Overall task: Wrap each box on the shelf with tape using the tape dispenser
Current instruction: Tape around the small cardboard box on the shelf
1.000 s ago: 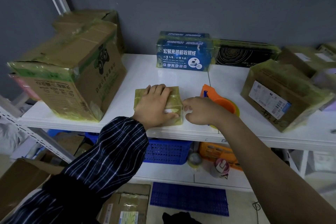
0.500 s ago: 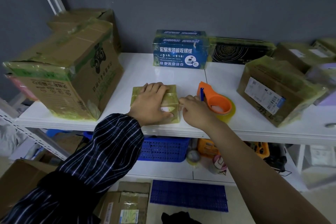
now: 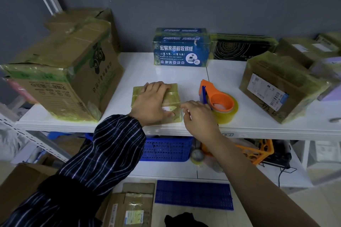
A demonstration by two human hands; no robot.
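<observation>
Left hand (image 3: pixel 153 103) lies flat on top of small taped box (image 3: pixel 137 95), fingers straight and reaching over its far edge, thumb on the near right part of the lid. Box sits directly under that palm, near the front edge of the white shelf (image 3: pixel 166 73). Right hand (image 3: pixel 199 116) is just right of the box, fingers curled at its near right corner; can't tell if they pinch a tape end or only touch the side. Tape dispenser (image 3: pixel 219 101) lies just beyond and right of the right hand, orange body with a yellowish roll, nobody holding it. Judgement: the box looks light and stiff, with a tape skin that is probably slick, so it would slide unless pinned from above; to lift it, take it across two opposite sides. Dispenser best taken by the orange body, away from the cutter end. Versus 1 s ago: left hand same spot on the box, right hand has come off the dispenser toward the box corner, and the dispenser is now fully in view.
</observation>
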